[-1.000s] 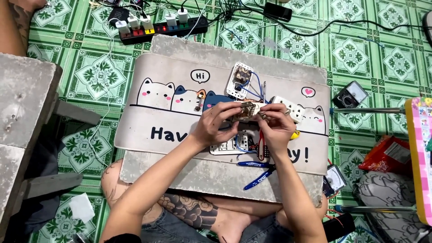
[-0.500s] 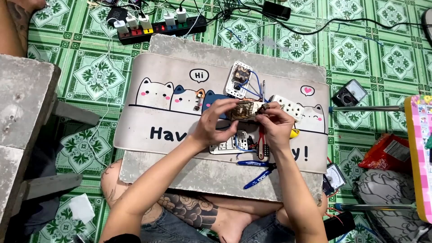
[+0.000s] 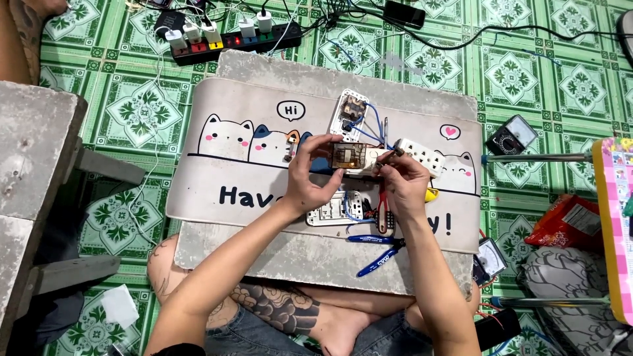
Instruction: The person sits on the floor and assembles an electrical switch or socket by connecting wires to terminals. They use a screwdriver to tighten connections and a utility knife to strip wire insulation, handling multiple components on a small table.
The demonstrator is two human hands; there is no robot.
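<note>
Left hand [image 3: 310,181] clamps the small brown switch module [image 3: 345,155] above mat [image 3: 217,191] centre, steadying it; right hand [image 3: 402,181] pinches a thin tool [image 3: 390,155] at its right edge.

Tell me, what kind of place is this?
Probably a home floor used as an electrical repair spot: green patterned tiles, a loaded power strip, a meter and pliers round a cat mat.

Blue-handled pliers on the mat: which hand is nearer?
Right. The right hand is just above the blue-handled pliers; the left hand is farther off, up and leftward, holding a small module.
</note>
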